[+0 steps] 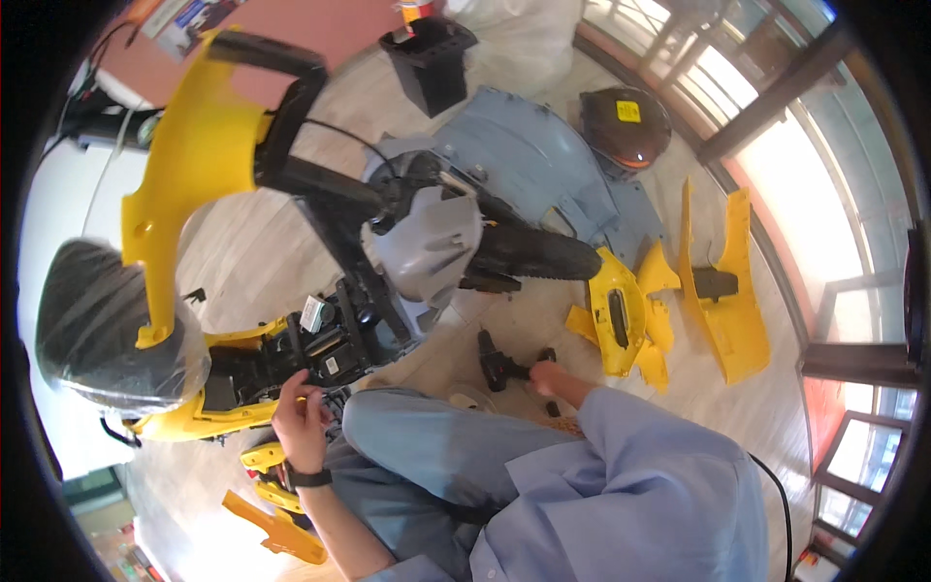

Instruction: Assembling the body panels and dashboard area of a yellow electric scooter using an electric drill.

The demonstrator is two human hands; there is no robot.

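Note:
My right hand (547, 378) is closed around the handle end of a black cordless drill (496, 370), low over the floor beside my knee. The drill's bit points away from me. My left hand (300, 419), with a dark band on its wrist, is raised beside the scooter's open black frame (335, 354). Its fingers are loosely bent and apart, with nothing visible in them. The partly stripped scooter carries a yellow front panel (199, 160), a grey front fender (427, 247) and a black front tyre (543, 253). Clear film wraps its dark seat (102, 325).
Loose yellow body panels lie on the right, among them a long one (727, 310) and a curved one (618, 315). More yellow parts (276, 529) lie at lower left. Beyond the wheel are a grey-blue sheet (529, 145), a dark rounded case (626, 131) and a black bin (429, 73).

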